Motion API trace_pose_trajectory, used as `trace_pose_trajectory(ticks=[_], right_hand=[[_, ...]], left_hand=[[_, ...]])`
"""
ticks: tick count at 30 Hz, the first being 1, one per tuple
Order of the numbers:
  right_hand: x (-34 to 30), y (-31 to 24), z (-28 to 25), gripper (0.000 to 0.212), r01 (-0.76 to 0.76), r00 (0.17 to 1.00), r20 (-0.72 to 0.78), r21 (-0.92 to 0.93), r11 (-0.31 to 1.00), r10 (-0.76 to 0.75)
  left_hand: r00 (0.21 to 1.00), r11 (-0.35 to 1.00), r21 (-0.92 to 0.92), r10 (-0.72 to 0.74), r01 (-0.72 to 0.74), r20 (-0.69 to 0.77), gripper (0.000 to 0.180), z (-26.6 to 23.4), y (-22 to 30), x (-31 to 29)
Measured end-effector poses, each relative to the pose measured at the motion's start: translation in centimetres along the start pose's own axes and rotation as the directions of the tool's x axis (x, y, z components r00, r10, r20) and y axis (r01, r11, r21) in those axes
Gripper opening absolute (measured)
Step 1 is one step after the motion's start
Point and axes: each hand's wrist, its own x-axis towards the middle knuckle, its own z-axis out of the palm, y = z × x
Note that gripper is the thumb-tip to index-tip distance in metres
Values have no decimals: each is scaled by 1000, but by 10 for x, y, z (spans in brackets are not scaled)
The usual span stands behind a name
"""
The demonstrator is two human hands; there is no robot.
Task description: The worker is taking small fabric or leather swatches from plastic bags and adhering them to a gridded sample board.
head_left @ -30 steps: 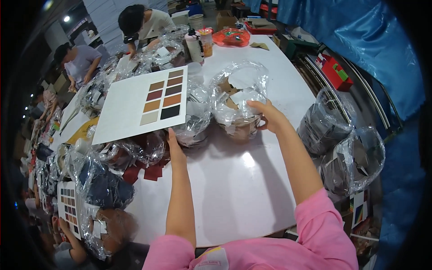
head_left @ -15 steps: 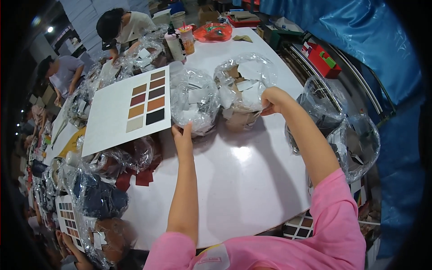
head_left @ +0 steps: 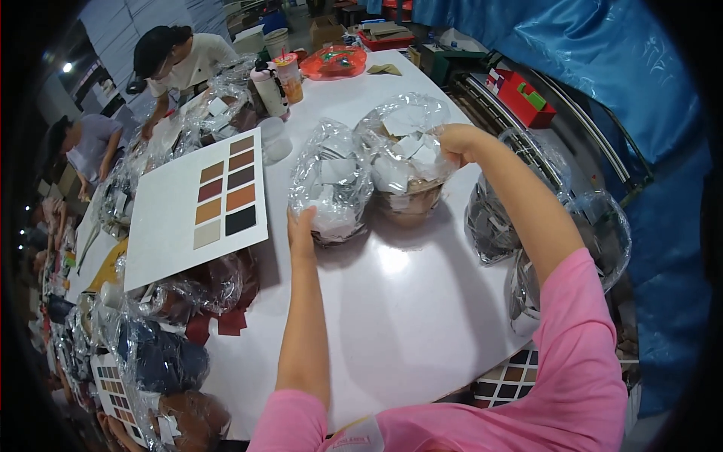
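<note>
Two clear plastic bags of cut swatch pieces stand side by side on the white table (head_left: 392, 316). My left hand (head_left: 301, 226) is closed on the near left side of the left bag (head_left: 331, 177), thumb in front, other fingers mostly hidden. That bag holds grey and whitish pieces. My right hand (head_left: 458, 143) pinches the right rim of the right bag (head_left: 407, 158), which has white and brownish pieces in it. The bags touch or nearly touch. Left of them lies a white sample card (head_left: 173, 218) with two columns of brown, red, orange, black and beige swatches.
More filled bags (head_left: 162, 339) crowd the table's left side. Further bags (head_left: 493, 218) stand beyond its right edge. A bottle (head_left: 269, 90), a drink cup (head_left: 288, 77) and a red plastic bag (head_left: 334, 62) stand at the back. Another person (head_left: 181, 60) works at far left.
My left hand has shifted the left bag rightward, away from the card and closer to the right bag. My right hand keeps its hold on the right bag's rim. The whole view has turned slightly.
</note>
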Motion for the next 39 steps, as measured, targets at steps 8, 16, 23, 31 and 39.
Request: trace_pose_trajectory(ticks=[8,16,23,31,39], right_hand=[[33,12,-72,21,109,988,66,-939,328,-138],[27,53,-114,22,15,951,-177,-795,606,-255],[-92,-120,77,41,438,132,-555,-711,550,-822],[-4,-134,310,54,-109,869,386,761,640,-311],[-69,-182,281,26,361,664,-31,888,284,-747]], left_hand=[[984,997,-82,10,5,176,63,64,-22,0],[967,993,91,55,-80,248,94,96,-50,10],[999,952,307,13,-25,41,74,1,-8,-101],[873,963,254,201,-93,-444,16,-136,89,-197],[789,981,172,178,-93,-588,17,-203,112,-242]])
